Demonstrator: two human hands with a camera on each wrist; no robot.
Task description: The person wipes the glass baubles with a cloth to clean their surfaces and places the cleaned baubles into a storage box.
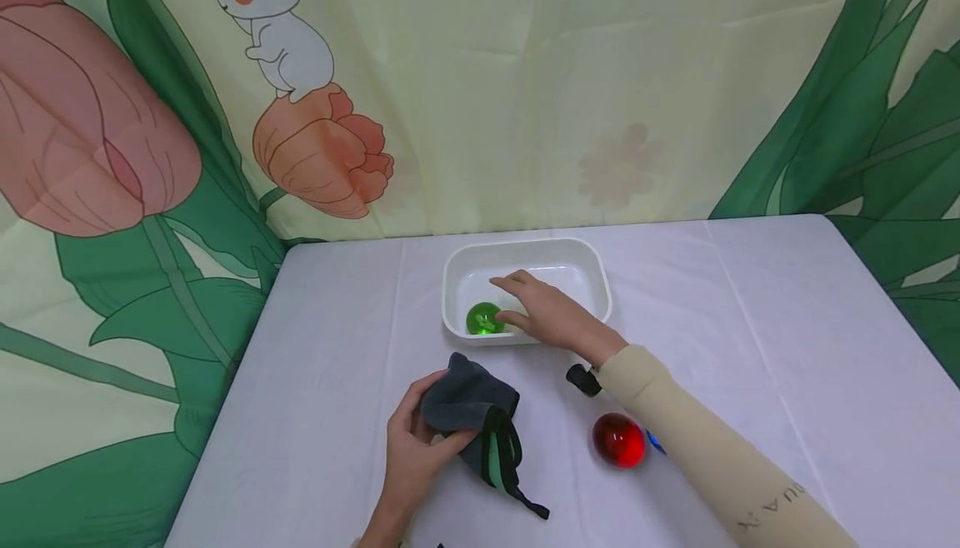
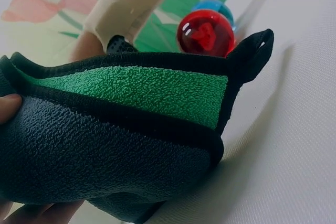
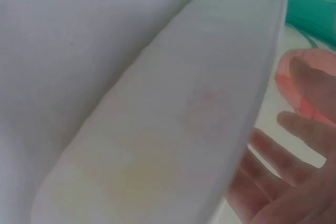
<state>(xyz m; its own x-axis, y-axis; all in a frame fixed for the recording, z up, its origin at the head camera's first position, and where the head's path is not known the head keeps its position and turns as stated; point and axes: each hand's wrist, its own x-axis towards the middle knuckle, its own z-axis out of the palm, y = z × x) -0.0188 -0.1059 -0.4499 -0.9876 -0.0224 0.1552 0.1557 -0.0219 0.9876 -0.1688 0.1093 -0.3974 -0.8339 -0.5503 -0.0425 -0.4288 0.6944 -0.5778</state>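
My left hand (image 1: 417,439) grips a folded dark grey cloth (image 1: 468,402) between thumb and fingers, above the near part of the table. Green lining and black edging with a hanging loop show along its open side; in the left wrist view the green inner face (image 2: 142,90) shows between two black edges. A clear green ball (image 1: 484,319) sits at the near left of a white tray (image 1: 452,281). Over that tray is my right hand (image 1: 551,310), its fingers stretched out and the thumb close to the ball. Whether the thumb touches it, I cannot tell.
A clear red ball (image 1: 618,440) lies on the white tablecloth (image 1: 352,364), right of the cloth. Beside it a blue ball (image 1: 656,442) is mostly hidden by the right sleeve (image 1: 720,456). A printed curtain (image 1: 525,98) hangs behind the table.
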